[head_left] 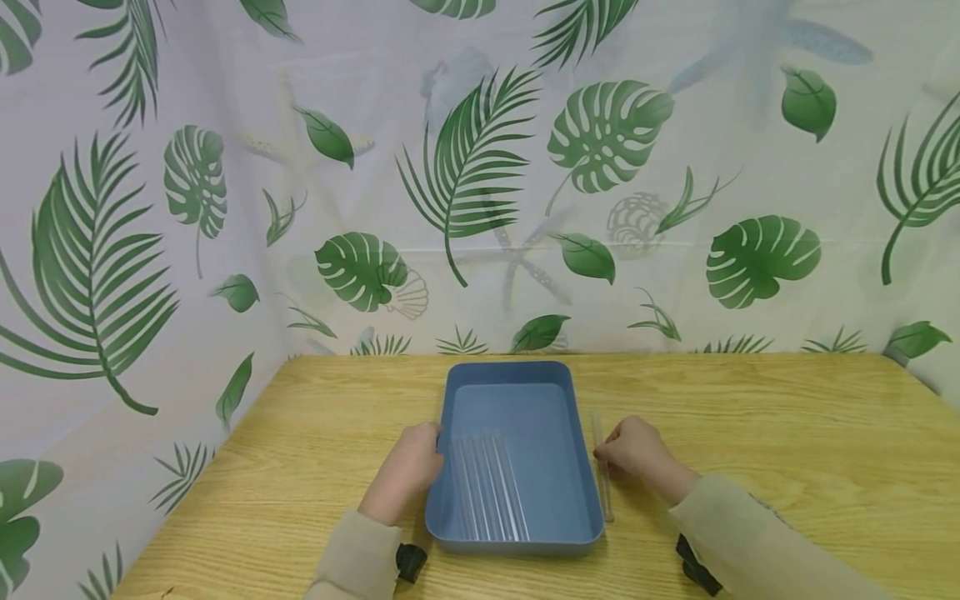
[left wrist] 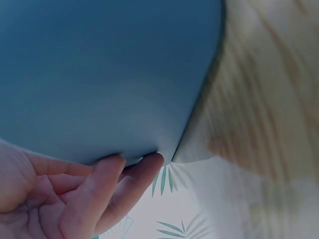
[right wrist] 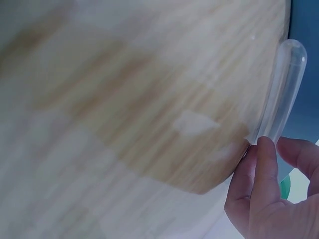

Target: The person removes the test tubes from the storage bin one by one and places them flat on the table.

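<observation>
A blue rectangular tray (head_left: 543,458) sits on the table in the head view. My left hand (head_left: 411,462) grips its left wall; in the left wrist view the fingers (left wrist: 94,194) lie against the tray's outer side, the thumb not clearly seen. Inside, on the left half, several clear test tubes (head_left: 491,492) lie side by side, pointing lengthwise. Just outside the right wall, my right hand (head_left: 641,447) pinches a clear test tube (right wrist: 285,89) between thumb and fingertips. Its rounded end points toward the front edge of the table.
The wooden table (head_left: 810,442) extends to both sides of the tray. Behind it hangs a white cloth (head_left: 675,275) with a green leaf print, which also covers the left side. Dark wrist straps (head_left: 696,567) show below the sleeves.
</observation>
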`<act>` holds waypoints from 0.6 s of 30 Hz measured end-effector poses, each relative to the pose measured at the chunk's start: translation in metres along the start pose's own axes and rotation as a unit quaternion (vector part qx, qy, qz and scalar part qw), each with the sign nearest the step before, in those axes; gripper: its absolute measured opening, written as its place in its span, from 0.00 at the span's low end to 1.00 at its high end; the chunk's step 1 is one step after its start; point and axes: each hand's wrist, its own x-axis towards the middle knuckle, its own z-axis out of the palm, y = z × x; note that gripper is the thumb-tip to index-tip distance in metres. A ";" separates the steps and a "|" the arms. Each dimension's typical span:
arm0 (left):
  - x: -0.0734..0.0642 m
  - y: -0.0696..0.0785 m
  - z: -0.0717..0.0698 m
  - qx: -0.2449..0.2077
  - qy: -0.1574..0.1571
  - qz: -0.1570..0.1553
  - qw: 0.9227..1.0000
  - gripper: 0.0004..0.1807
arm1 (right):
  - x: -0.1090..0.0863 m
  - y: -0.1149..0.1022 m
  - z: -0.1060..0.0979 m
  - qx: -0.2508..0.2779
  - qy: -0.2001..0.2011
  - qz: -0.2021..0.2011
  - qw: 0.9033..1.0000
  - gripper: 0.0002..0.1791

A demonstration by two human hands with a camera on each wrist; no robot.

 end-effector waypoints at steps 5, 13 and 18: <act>0.000 0.000 0.000 0.002 0.001 0.000 1.000 0.19 | -0.001 -0.001 0.000 -0.006 0.001 -0.003 1.000 0.09; -0.001 0.000 0.001 0.007 0.008 0.008 1.000 0.18 | -0.002 0.000 0.000 -0.004 0.005 -0.010 1.000 0.10; -0.001 0.000 0.001 0.007 0.008 0.008 1.000 0.18 | -0.003 0.000 0.001 0.000 0.005 -0.008 1.000 0.11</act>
